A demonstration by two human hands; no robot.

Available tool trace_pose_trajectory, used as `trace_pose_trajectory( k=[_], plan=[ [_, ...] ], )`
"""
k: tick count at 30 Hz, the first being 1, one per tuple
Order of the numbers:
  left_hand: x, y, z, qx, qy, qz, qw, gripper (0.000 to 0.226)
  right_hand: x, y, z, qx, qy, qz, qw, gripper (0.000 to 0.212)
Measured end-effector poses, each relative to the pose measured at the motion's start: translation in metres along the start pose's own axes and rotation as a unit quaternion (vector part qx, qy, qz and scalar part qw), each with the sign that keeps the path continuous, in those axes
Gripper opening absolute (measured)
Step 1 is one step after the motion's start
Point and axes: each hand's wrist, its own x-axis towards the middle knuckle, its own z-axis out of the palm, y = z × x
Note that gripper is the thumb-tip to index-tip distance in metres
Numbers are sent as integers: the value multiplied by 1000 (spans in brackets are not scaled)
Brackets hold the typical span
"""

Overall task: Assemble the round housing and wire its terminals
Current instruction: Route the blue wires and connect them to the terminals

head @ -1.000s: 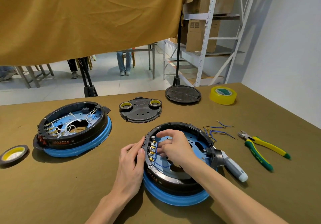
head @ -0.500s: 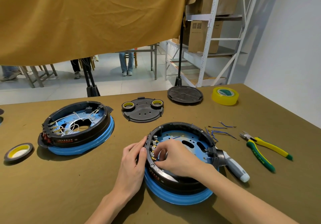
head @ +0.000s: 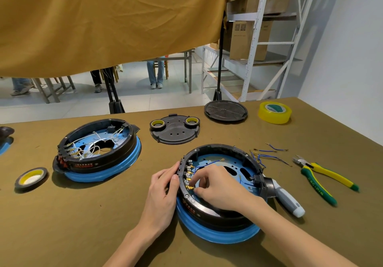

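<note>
- I see the round housing (head: 219,186), black ring on a blue base, sitting on the bench (head: 83,225) nearest me; I place everything else from it.
- My left hand (head: 163,192) rests against the housing's left outer wall, fingers (head: 173,176) fairly straight and pressed flat to the rim.
- My right hand (head: 217,186) reaches inside the ring, its curled fingers pinching at a brass terminal (head: 189,187) on the left inner wall; I cannot tell whether they hold the blue wire (head: 207,164) or the terminal itself.
- A grey-handled screwdriver (head: 286,197) lies touching the housing's right side.
- Loose blue wire leads (head: 267,156) lie just beyond its right rim, with yellow-green pliers (head: 323,178) farther right.
- A second housing (head: 97,150), with white wires, sits well to the left, a tape roll (head: 31,178) beside it.
- Behind lie a black cover plate (head: 175,131), a round black lid (head: 226,110) and a yellow tape roll (head: 274,112).
</note>
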Motion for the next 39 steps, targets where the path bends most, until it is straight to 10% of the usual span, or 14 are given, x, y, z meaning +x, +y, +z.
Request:
trace_pose_trajectory(
  k=[39],
  plan=[
    [-9,-2,8,128,32,75,988,62,6,-7,8,8,28,-23,999,10]
  ],
)
